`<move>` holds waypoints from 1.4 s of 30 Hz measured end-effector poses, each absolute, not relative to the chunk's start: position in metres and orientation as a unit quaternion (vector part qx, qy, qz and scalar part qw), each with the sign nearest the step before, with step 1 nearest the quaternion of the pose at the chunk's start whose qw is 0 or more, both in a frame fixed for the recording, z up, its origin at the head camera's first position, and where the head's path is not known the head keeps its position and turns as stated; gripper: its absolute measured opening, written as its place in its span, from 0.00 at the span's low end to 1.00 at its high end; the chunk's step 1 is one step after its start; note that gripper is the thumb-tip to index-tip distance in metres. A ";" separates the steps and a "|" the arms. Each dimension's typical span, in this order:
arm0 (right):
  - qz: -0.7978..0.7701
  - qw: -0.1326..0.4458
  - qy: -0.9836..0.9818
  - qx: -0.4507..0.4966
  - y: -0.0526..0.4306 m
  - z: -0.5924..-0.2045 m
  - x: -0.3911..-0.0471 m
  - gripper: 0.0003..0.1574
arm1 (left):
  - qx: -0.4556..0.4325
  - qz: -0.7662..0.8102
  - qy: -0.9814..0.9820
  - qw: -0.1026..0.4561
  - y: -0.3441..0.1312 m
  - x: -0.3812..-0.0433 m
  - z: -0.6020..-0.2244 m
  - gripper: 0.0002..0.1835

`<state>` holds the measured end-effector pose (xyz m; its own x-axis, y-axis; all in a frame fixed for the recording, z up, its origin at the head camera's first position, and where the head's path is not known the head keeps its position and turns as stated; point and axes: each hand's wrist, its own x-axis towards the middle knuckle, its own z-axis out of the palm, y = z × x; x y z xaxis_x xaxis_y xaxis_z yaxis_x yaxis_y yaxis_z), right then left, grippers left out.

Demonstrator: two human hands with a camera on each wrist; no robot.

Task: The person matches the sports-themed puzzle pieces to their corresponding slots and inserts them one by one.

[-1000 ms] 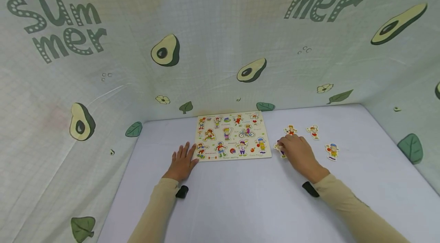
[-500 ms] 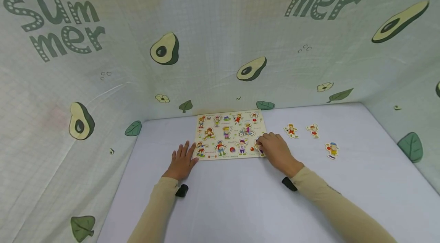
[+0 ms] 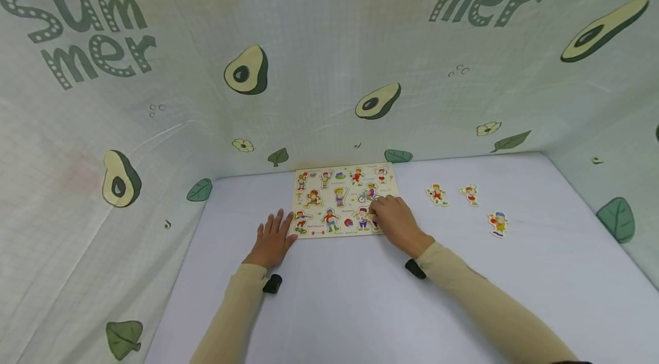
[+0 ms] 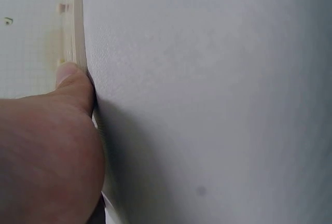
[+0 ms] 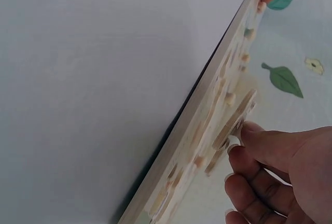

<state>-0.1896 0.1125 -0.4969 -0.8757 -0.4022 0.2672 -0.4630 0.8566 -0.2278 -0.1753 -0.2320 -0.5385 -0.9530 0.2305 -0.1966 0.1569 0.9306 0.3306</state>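
A wooden puzzle board (image 3: 340,185) with sports figures lies at the back of the table. My left hand (image 3: 270,241) rests flat at its left edge, fingers spread; in the left wrist view the thumb (image 4: 72,81) touches the board's side. Over the board's lower right, my right hand (image 3: 397,222) pinches a puzzle piece (image 5: 236,120) between thumb and fingers. That piece is tilted just above the board in the right wrist view. From the head, the hand mostly hides it. Small round knobs (image 5: 230,98) stand up from the board.
Three loose puzzle pieces lie on the white table (image 3: 329,307) right of the board: a soccer player (image 3: 437,194), a tennis player (image 3: 469,195) and a blue-capped figure with a ball (image 3: 497,224). A printed cloth (image 3: 309,66) hangs behind the table.
My right hand has picked up a piece from the table right of the board and carried it left over the board's lower right. The left hand has stayed at the left edge.
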 end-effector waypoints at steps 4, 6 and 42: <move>0.140 0.097 -0.959 0.227 0.106 -0.497 -0.194 0.05 | 0.098 0.152 0.976 0.122 -0.231 -0.176 -0.536 0.37; 0.141 0.095 -0.959 0.228 0.102 -0.497 -0.196 0.05 | 0.096 0.152 0.976 0.123 -0.230 -0.177 -0.534 0.36; 0.120 0.055 -0.968 0.215 0.076 -0.502 -0.204 0.06 | 0.096 0.157 0.975 0.127 -0.231 -0.176 -0.535 0.36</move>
